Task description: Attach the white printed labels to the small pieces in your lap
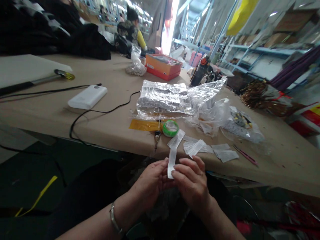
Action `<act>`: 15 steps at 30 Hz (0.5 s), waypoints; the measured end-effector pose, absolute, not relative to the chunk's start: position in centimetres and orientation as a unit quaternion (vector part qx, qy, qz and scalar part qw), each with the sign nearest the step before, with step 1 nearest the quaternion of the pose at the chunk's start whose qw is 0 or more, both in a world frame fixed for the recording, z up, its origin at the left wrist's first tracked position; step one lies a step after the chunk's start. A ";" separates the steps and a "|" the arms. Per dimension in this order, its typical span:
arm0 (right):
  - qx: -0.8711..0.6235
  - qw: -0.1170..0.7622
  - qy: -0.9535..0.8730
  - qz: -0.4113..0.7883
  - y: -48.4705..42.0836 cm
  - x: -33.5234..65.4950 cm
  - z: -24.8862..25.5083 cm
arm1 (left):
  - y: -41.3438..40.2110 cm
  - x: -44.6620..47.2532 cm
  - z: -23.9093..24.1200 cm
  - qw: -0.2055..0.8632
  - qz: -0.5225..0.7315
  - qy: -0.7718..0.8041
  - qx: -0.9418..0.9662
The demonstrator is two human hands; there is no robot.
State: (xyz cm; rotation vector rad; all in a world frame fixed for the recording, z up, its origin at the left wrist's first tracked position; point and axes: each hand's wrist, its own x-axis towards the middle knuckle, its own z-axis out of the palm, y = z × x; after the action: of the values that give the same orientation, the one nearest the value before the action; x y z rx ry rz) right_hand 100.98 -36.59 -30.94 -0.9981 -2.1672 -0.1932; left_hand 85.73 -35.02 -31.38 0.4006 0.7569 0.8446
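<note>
A white paper label strip point(171, 160) is held between my two hands in front of the table edge, its far end running up to another white label piece point(176, 139) on the table. My left hand point(150, 178) pinches the strip's near end from the left. On the other side, my right hand point(192, 180) has curled fingers against the same end; its thumb is hidden. Just beyond lie a fanned stack of printed labels point(195, 147) and more labels point(226, 152). A green round roll or tin point(170, 128) sits close to a pointed tool point(156, 140).
Clear plastic packaging point(165, 100) covers mid-table, beside a plastic bag point(243, 125). Pink tweezers point(246, 156) lie right. A white power bank point(88, 97), black cable point(107, 111), screwdriver point(47, 78) and orange box point(162, 68) stand farther off. A person point(131, 30) sits behind.
</note>
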 end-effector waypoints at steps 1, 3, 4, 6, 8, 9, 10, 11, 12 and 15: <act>-0.380 0.354 -0.852 -0.066 -37.3 100.8 -31.1 | -35.0 86.1 -31.3 0.829 0.404 0.349 0.166; -0.370 0.337 -0.864 -0.052 -38.3 100.8 -31.4 | -34.9 86.8 -31.2 0.819 0.412 0.371 0.147; -0.371 0.334 -0.865 -0.048 -38.4 101.2 -31.5 | -34.8 87.0 -31.2 0.813 0.411 0.386 0.145; -0.386 0.339 -0.856 -0.052 -37.8 102.5 -31.6 | -34.7 87.2 -31.1 0.806 0.398 0.412 0.150; -0.432 0.344 -0.830 -0.076 -36.5 104.3 -31.6 | -34.7 87.3 -30.9 0.797 0.376 0.442 0.167; -0.462 0.335 -0.816 -0.093 -35.7 105.3 -31.7 | -34.7 87.3 -30.8 0.793 0.364 0.456 0.177; -0.488 0.318 -0.805 -0.109 -35.0 106.2 -31.8 | -34.8 87.4 -30.8 0.788 0.353 0.467 0.189; -0.507 0.300 -0.798 -0.126 -34.3 107.0 -32.0 | -34.8 87.4 -30.8 0.785 0.346 0.472 0.202; -0.517 0.285 -0.795 -0.140 -33.7 107.6 -32.2 | -34.9 87.5 -30.9 0.784 0.342 0.472 0.212; -0.509 0.279 -0.799 -0.160 -32.8 108.5 -33.0 | -35.1 87.7 -31.4 0.788 0.337 0.463 0.227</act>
State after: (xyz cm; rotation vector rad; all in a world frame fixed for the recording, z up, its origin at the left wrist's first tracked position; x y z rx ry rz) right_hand 108.46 -32.83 -33.02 -1.3644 -2.1425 -0.4290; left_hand 87.72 -35.12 -31.38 0.4886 0.9981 0.7260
